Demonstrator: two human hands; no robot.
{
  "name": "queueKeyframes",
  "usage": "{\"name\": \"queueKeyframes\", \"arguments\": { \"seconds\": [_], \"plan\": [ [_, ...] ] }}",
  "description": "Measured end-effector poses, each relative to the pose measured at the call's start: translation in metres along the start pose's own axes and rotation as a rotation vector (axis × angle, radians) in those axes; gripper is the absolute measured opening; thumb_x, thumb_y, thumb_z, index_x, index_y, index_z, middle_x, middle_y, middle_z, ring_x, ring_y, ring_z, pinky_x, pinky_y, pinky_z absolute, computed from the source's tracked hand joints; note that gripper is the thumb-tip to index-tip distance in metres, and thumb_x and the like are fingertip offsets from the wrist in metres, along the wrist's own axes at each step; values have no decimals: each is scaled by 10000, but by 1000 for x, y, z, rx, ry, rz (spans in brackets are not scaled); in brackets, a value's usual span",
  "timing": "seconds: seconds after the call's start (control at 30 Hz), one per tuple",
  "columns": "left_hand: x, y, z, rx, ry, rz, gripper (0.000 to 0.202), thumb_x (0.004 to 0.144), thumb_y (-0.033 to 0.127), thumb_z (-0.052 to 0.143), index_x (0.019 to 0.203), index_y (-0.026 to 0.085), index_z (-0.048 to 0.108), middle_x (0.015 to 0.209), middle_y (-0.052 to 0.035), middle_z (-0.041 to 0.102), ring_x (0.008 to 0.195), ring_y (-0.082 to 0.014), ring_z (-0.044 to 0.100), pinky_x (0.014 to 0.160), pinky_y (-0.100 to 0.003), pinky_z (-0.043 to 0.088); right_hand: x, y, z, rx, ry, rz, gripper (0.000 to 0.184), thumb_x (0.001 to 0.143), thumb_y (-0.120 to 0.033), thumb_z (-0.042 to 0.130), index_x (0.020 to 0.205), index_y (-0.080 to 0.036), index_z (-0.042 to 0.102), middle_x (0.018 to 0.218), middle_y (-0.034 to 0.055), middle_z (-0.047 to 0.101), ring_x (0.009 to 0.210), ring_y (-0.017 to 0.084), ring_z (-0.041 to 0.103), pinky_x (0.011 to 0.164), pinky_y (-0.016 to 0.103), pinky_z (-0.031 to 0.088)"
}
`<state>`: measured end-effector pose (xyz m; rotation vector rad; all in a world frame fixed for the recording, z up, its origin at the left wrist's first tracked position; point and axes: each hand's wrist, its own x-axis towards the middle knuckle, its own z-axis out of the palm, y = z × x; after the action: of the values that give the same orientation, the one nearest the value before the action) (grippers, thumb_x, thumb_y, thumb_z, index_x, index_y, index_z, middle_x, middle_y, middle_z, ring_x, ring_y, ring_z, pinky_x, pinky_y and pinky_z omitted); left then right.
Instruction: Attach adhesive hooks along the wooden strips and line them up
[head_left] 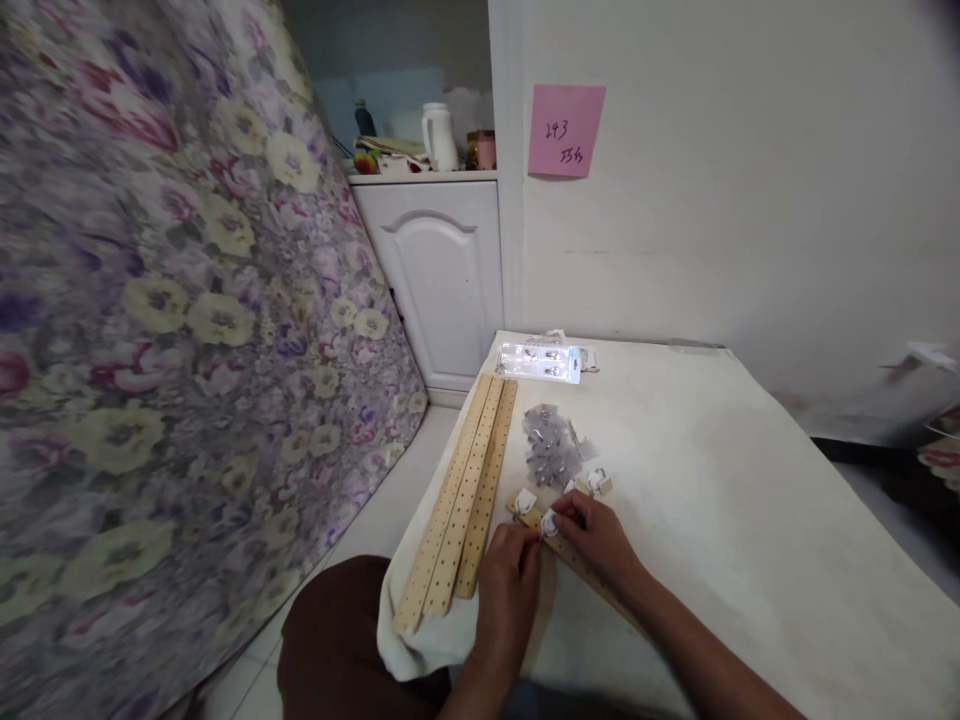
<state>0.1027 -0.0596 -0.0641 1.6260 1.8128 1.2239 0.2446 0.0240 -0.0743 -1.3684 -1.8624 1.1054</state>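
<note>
A narrow wooden strip with holes (576,562) lies slantwise near the front of the table. My right hand (600,535) pinches a small white piece (549,522) on that strip, its fingertips pressed together. My left hand (510,580) is closed at the strip's near edge, just beside the white piece; what its fingers hold, if anything, is hidden. Another white piece (525,500) sits at the strip's far end. Beyond my right hand rest a few more white pieces with metal rings (598,482). A heap of small greyish bags with metal bits (551,445) lies behind the strip.
Several long perforated wooden strips (463,500) lie side by side along the table's left edge. At the back is a clear plastic pack with metal parts (536,362). A pale cloth covers the table (720,480). A floral curtain (187,300) hangs on the left.
</note>
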Motion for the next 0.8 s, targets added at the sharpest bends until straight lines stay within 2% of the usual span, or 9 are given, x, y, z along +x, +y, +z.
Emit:
{"name": "queueKeyframes", "arguments": {
  "seconds": [0.37, 0.57, 0.8],
  "plan": [
    [1, -1, 1, 6, -3, 2, 162, 844, 170, 478, 852, 217, 632, 830, -25, 596, 799, -172, 575, 703, -279, 456, -4, -8, -2, -60, 5, 4, 152, 777, -326, 528, 829, -231, 635, 715, -4, 686, 677, 174, 618, 615, 258, 423],
    [2, 1, 0, 11, -6, 6, 154, 845, 174, 480, 845, 216, 628, 829, -27, 590, 800, -174, 572, 712, -287, 454, -4, -13, -2, -124, 14, 26, 164, 727, -350, 595, 828, -227, 633, 670, -12, 655, 642, 170, 598, 584, 251, 399],
    [1, 1, 0, 4, -10, -3, 167, 849, 174, 461, 843, 217, 623, 827, -31, 586, 788, -177, 568, 695, -292, 455, -5, -16, -1, -133, 20, 27, 155, 725, -339, 591, 826, -227, 627, 668, -16, 649, 645, 165, 592, 585, 247, 389]
  ]
}}
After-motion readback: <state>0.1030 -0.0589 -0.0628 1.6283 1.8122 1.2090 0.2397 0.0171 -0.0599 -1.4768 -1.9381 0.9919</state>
